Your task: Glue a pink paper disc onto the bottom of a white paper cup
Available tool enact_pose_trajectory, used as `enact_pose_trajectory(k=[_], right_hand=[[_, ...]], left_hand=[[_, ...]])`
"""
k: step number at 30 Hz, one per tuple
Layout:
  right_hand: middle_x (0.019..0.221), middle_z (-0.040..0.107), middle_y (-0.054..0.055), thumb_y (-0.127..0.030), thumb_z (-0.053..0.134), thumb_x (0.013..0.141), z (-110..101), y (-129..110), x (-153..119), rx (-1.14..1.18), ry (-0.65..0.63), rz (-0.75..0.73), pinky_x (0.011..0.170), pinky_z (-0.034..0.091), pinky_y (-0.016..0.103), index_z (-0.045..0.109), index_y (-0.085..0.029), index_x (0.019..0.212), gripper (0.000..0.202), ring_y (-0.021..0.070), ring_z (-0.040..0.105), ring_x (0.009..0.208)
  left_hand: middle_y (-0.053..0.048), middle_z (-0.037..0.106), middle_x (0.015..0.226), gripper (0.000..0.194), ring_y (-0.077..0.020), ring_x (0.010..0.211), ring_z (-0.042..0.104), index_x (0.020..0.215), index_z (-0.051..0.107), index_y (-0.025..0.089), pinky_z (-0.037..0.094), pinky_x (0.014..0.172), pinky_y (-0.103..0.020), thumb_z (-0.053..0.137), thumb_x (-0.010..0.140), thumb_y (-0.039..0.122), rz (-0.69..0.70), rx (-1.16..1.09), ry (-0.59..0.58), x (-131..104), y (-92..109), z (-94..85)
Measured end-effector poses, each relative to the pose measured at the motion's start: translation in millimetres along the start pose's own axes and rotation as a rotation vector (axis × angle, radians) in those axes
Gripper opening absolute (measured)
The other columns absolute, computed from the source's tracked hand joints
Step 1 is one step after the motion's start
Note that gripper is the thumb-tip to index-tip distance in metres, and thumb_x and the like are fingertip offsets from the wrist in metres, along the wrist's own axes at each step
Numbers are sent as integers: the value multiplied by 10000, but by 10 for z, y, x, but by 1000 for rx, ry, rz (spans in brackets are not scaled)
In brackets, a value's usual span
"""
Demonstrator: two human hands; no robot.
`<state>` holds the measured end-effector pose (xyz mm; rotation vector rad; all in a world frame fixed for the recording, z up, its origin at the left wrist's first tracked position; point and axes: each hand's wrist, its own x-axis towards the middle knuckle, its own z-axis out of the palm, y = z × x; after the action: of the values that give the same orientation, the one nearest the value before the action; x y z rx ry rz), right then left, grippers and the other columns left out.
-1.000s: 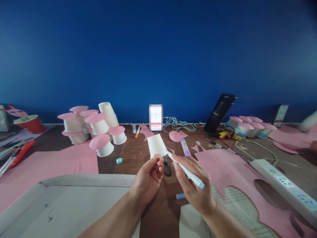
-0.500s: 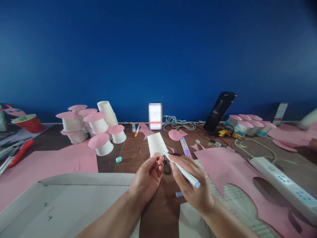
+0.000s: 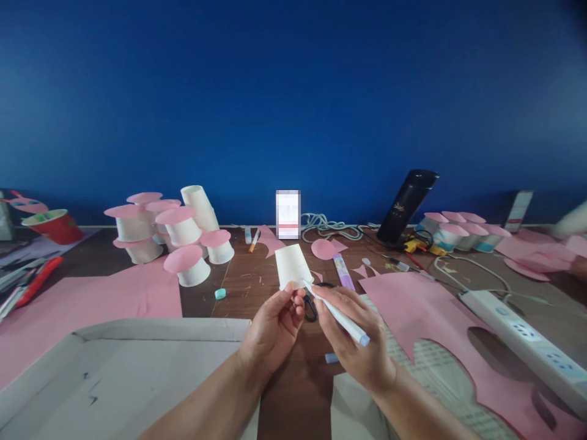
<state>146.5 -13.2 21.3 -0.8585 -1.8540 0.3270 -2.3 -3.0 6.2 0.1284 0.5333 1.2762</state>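
Observation:
My left hand point(image 3: 279, 324) pinches a plain white paper cup point(image 3: 293, 267) by its rim, the cup tilted upside down with its base pointing away. Between the fingers of my right hand point(image 3: 360, 333) is a white marker point(image 3: 342, 318) with a pale blue end. Its tip meets the cup's side near the rim. Behind my hands lie black-handled scissors point(image 3: 310, 310), partly hidden. A blue marker cap point(image 3: 332, 358) rests on the table beside my right hand.
Upturned cups with pink paper discs point(image 3: 183, 260) stand at left, more point(image 3: 472, 232) at right. A black bottle point(image 3: 408, 205), a power strip point(image 3: 523, 342), cut pink paper point(image 3: 398, 299), a purple glue stick point(image 3: 343, 272) and a shallow white box point(image 3: 151, 379) surround my hands.
The cup has shifted very slightly to the right in the view. Both hands keep their grips, and the marker tip stays at the cup's lower side.

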Motion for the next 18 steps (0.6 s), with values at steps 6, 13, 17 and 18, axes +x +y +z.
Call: enact_pose_trajectory(k=[6, 13, 17, 18], right_hand=[[973, 675, 74, -120, 536, 859, -3, -12, 3, -2, 8, 3, 776, 553, 332, 628, -217, 1145, 315, 185, 635, 873], [979, 672, 76, -109, 539, 854, -9, -19, 2, -13, 4, 6, 782, 551, 332, 624, -214, 1151, 326, 185, 633, 879], [977, 676, 78, -120, 537, 859, -7, -16, 4, -17, 5, 1, 767, 558, 331, 623, -214, 1150, 318, 187, 636, 874], [977, 677, 79, -119, 537, 859, -5, -14, 3, -19, 7, 1, 768, 559, 332, 624, -213, 1147, 316, 187, 637, 875]], left_hand=[[-85, 649, 773, 106, -77, 632, 608, 787, 638, 64, 530, 595, -157, 552, 840, 96, 4, 10, -4, -3, -1, -1], [-81, 652, 766, 127, -70, 624, 604, 782, 637, 66, 526, 593, -153, 535, 851, 97, 9, 14, 1, -3, 2, 6], [-83, 651, 767, 114, -74, 628, 608, 785, 637, 60, 528, 598, -155, 548, 845, 100, 9, 17, 5, -7, -1, 7], [-84, 650, 768, 112, -74, 629, 608, 783, 636, 59, 528, 598, -155, 551, 843, 100, 9, 17, 4, -7, -2, 5]])
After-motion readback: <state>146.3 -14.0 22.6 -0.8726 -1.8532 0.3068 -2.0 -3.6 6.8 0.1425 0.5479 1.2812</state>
